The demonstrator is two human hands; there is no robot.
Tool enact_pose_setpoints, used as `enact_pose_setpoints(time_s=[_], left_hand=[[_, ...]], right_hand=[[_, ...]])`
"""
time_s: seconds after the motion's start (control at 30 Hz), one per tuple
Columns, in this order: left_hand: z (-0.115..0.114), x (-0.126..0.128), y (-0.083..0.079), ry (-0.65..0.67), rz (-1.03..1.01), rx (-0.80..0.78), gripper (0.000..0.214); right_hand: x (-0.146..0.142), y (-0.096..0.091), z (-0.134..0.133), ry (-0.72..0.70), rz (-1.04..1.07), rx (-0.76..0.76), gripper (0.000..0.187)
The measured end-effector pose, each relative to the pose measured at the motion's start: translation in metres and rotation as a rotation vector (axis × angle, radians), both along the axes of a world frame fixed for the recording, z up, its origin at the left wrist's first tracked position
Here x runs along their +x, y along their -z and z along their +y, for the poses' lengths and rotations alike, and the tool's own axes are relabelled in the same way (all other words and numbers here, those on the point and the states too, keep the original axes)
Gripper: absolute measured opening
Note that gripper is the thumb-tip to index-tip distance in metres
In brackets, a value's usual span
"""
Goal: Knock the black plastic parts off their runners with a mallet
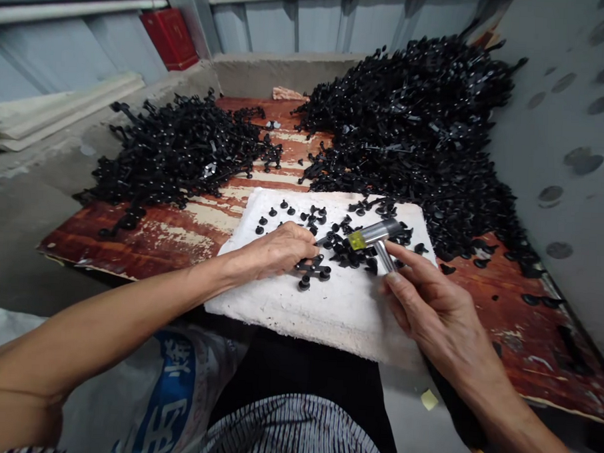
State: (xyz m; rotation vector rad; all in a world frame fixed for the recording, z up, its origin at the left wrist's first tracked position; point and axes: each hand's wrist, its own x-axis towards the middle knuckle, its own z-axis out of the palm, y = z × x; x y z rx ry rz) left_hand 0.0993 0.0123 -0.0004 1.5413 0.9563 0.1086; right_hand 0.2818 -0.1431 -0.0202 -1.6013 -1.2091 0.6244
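Observation:
My left hand (277, 251) lies on a white foam slab (338, 305), its fingers curled and pressed onto a black plastic sprue of small round parts (313, 272). My right hand (431, 304) grips the handle of a small metal hammer (376, 234) with a yellow label, whose head hovers just above the loose black round parts (341, 245) scattered over the slab.
The slab rests on a worn red wooden board (171, 237). A pile of black plastic sprues (178, 147) lies at the back left and a bigger heap (421, 125) at the back right. A grey wall (566, 144) stands at the right. A printed sack (169, 388) sits below.

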Motion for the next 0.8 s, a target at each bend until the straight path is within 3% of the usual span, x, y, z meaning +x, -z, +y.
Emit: enact_pose_setpoints(time_s=[0.1, 0.2, 0.33, 0.4, 0.53, 0.63, 0.7, 0.8], left_hand=[[0.0, 0.002, -0.003, -0.002, -0.003, -0.021, 0.03], [0.0, 0.004, -0.006, -0.025, -0.017, -0.062, 0.028], [0.0, 0.005, -0.008, -0.064, 0.025, -0.101, 0.028], [0.002, 0.004, -0.005, -0.058, 0.011, -0.119, 0.026], [0.005, 0.0, 0.001, -0.021, -0.029, -0.146, 0.025], [0.003, 0.0, 0.001, -0.02, -0.027, -0.137, 0.027], [0.002, 0.001, 0.001, -0.029, -0.02, -0.147, 0.027], [0.002, 0.002, 0.002, -0.031, -0.019, -0.162, 0.024]], right_hand=[[-0.003, -0.01, 0.008, -0.076, -0.25, 0.113, 0.039], [-0.006, -0.016, 0.016, -0.06, -0.478, 0.292, 0.045], [-0.004, -0.016, 0.022, -0.119, -0.792, 0.207, 0.048], [-0.005, -0.02, 0.022, -0.134, -0.818, 0.214, 0.05], [-0.008, -0.029, 0.02, -0.054, -0.747, 0.415, 0.058], [-0.006, -0.025, 0.022, -0.14, -0.889, 0.311, 0.052], [-0.003, -0.022, 0.023, -0.191, -0.876, 0.245, 0.048], [-0.002, -0.02, 0.021, -0.08, -0.727, 0.322, 0.051]])
